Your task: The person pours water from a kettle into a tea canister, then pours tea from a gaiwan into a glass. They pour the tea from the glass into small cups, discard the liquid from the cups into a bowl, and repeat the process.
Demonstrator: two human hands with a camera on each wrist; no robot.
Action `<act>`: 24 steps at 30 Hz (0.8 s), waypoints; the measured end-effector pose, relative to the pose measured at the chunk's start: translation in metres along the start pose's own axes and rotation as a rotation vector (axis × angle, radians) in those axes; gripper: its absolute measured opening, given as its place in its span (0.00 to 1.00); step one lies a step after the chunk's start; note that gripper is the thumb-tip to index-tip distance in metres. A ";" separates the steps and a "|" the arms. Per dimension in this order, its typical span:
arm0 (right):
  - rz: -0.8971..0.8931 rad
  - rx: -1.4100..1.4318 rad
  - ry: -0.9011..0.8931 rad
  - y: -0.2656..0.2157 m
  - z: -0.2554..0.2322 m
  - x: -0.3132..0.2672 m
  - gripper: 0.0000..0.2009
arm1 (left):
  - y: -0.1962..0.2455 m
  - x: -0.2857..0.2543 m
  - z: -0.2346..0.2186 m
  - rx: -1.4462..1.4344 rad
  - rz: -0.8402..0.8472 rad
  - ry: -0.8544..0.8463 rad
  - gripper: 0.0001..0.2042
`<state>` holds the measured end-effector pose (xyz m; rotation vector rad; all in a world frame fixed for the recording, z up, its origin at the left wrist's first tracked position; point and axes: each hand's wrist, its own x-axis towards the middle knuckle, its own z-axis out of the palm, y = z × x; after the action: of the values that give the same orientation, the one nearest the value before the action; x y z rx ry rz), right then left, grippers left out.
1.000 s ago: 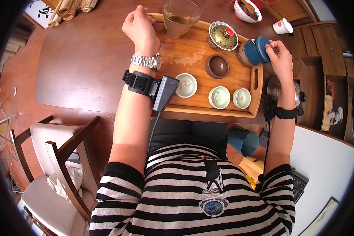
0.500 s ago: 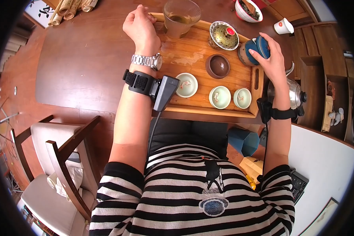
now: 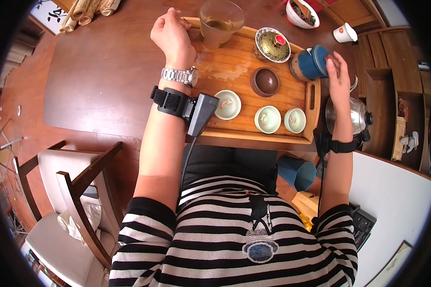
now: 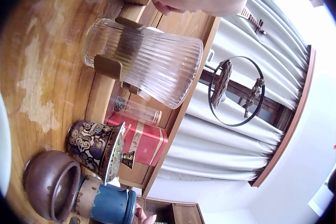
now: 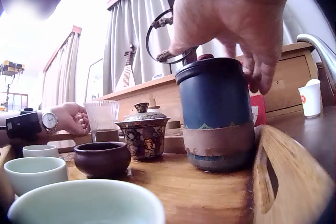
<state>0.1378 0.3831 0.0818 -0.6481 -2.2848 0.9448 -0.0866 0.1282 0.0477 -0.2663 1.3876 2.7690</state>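
A blue lidded canister [image 5: 218, 100] with a tan band stands upright in the tray's far right corner, its lid [image 3: 322, 55] on top. My right hand [image 3: 339, 81] is at the lid's right side, fingers relaxed and fairly straight. In the right wrist view the hand arches above the lid, with a small reddish knob [image 5: 206, 56] showing underneath. My left hand [image 3: 171, 36] lies near the tray's far left corner with loosely bent fingers and nothing in it. Beside it stands a ribbed glass pitcher [image 3: 220, 28] holding yellowish liquid.
On the wooden tray [image 3: 227, 71] are a patterned lidded bowl [image 3: 273, 44], a brown bowl [image 3: 265, 81] and pale green cups [image 3: 267, 119]. A steel kettle [image 3: 352, 115] stands right of the tray. Beyond it are a white bowl of leaves [image 3: 301, 13] and a white cup [image 3: 345, 32].
My right hand first pinched the top of the canister's lid, then spread over it, and now sits with looser fingers at its right side. My left hand has stayed put.
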 end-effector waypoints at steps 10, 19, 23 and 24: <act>0.592 0.158 -0.238 -0.015 -0.016 -0.017 0.25 | 0.001 -0.002 0.000 0.008 -0.002 -0.006 0.07; 0.393 0.155 -0.155 -0.026 -0.006 -0.014 0.28 | 0.001 0.001 -0.003 0.006 -0.042 0.011 0.09; 0.424 0.128 -0.188 -0.034 -0.004 -0.018 0.29 | 0.003 -0.002 -0.004 0.002 -0.036 -0.026 0.08; 0.444 0.114 -0.170 -0.034 -0.002 -0.021 0.30 | 0.004 -0.003 -0.004 0.011 -0.032 -0.059 0.08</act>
<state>0.1469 0.3501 0.1019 -1.0883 -2.2531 1.3707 -0.0836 0.1229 0.0492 -0.2031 1.3723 2.7198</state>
